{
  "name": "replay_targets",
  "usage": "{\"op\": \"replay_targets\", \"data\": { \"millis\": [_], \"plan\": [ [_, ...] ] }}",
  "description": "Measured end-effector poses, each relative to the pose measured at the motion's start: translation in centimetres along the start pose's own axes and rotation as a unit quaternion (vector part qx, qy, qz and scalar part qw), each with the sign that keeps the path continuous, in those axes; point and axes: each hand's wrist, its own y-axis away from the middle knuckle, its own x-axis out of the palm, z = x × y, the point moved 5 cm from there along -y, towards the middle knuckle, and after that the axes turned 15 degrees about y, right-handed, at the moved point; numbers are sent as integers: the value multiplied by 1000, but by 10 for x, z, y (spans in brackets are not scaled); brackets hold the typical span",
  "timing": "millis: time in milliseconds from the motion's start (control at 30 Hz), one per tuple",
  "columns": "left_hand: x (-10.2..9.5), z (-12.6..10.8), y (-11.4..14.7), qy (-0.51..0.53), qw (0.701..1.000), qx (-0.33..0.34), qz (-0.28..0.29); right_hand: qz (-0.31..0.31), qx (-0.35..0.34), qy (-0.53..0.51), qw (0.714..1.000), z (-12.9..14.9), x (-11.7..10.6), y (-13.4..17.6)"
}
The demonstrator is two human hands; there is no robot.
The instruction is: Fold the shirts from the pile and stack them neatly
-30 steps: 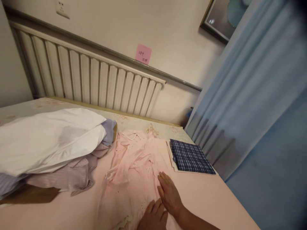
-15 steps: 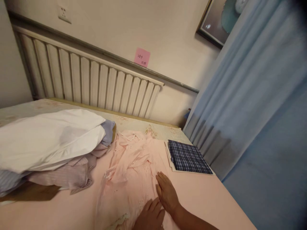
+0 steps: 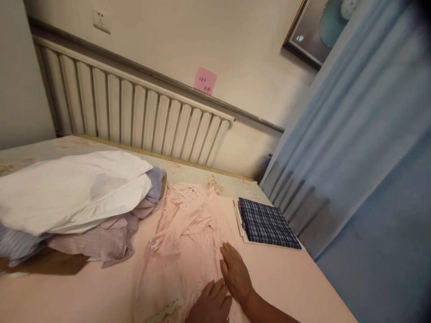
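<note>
A thin pink dress [image 3: 182,251] with small embroidered trim lies spread over the pink sheet, its upper end away from me and some creases across it. My left hand [image 3: 212,303] rests flat on the lower right part of the dress, fingers stretched out. Just beyond and to the right, my right hand [image 3: 236,271] lies along the right edge of the dress, palm down with fingers extended and close together. The two hands nearly touch. Neither hand grips anything visible.
To the left is a heap of clothes with a white garment [image 3: 87,188] on top and a mauve one [image 3: 101,240] below. Folded dark plaid cloth [image 3: 269,222] lies at the right. Behind the bed stand a radiator [image 3: 134,107] and a blue curtain [image 3: 336,148].
The view has shifted slightly, so the surroundings sit a little further right. Both hands stay in nearly the same place on the dress.
</note>
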Motion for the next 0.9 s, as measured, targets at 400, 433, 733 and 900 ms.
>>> {"op": "replay_targets", "data": {
  "millis": [400, 433, 733, 900],
  "plan": [
    [-7, -4, 1, 5, 1000, 3, 8, 3, 1, 5, 1000, 0, 0, 0],
    [-7, -5, 2, 4, 1000, 3, 10, 6, 2, 7, 1000, 0, 0, 0],
    [-6, -4, 1, -3, 1000, 6, 4, 10, 0, 15, 1000, -1, 3, 1],
    [-9, -7, 2, 5, 1000, 1, 7, 11, -1, 21, 1000, -2, 6, 1]
  ]
}}
